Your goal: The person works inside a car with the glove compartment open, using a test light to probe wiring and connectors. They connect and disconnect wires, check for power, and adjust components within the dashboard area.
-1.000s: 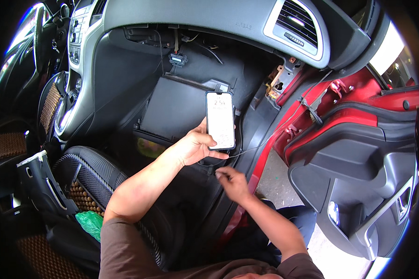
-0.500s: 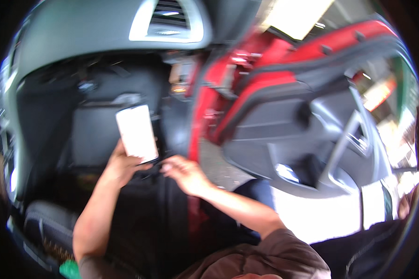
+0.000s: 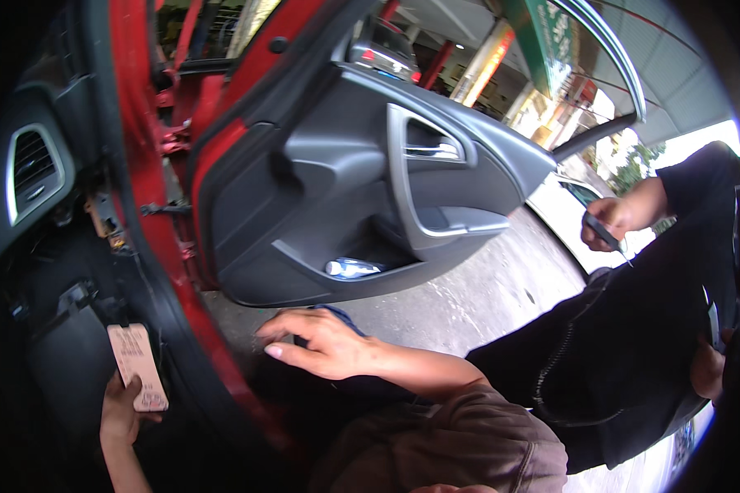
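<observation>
My left hand [image 3: 123,408] is closed around the lower end of a smartphone [image 3: 138,361], over the car's dark footwell. The phone's pale lit screen faces up, with my thumb across it. Beyond the red door sill, my right hand [image 3: 325,343] reaches out level, thumb and fingers apart, with nothing visible in it. Close beyond that hand stands the open car door [image 3: 337,181] with its grey inner panel.
A clear bottle [image 3: 353,268] lies in the door pocket. At the right stands another person in black, whose hand [image 3: 621,218] holds a small dark object with a cord. An air vent [image 3: 34,174] is at the left, and a white car [image 3: 563,214] stands outside.
The view has swung right, bringing the person in black into sight. My right hand has moved away from the phone to the right; my left still grips the phone.
</observation>
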Tool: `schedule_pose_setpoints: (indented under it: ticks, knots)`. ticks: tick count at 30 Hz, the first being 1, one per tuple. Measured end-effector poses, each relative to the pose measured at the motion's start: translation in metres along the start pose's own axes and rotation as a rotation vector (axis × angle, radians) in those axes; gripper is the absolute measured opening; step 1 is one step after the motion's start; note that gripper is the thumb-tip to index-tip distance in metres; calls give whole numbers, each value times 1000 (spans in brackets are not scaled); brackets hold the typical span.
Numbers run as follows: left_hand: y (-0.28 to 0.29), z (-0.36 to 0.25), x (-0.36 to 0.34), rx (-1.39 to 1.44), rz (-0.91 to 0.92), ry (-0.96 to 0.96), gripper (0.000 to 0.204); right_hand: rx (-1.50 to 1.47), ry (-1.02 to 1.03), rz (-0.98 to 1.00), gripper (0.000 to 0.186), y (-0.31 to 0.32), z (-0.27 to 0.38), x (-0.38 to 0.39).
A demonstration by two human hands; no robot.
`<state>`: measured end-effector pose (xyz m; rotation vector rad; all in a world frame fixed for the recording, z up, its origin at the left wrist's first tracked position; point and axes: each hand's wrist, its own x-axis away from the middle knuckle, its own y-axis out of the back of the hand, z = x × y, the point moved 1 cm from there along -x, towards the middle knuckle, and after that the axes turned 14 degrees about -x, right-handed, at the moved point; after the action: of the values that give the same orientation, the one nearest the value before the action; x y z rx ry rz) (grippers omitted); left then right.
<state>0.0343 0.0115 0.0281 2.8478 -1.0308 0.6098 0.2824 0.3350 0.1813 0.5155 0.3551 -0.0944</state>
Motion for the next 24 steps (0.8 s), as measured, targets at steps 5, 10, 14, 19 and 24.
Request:
schedule_pose_setpoints:
  ticks: [5,10,14,19,24]
  knots:
    - [30,45,-25,-1138,351,213,39,181,227,-396,23,48,56,72]
    - [56,98,-60,-1575,511,464,62,113,619,-823,22,73,91,118]
    - [90,140,-99,-1670,607,425,70,114,881,-1042,24,110,120,143]
    - [149,197,-136,-1673,670,628,73,59,1031,-1096,53,118,161,172]
    - [143,177,-118,-1767,435,600,69,-223,1065,-978,75,122,213,189]
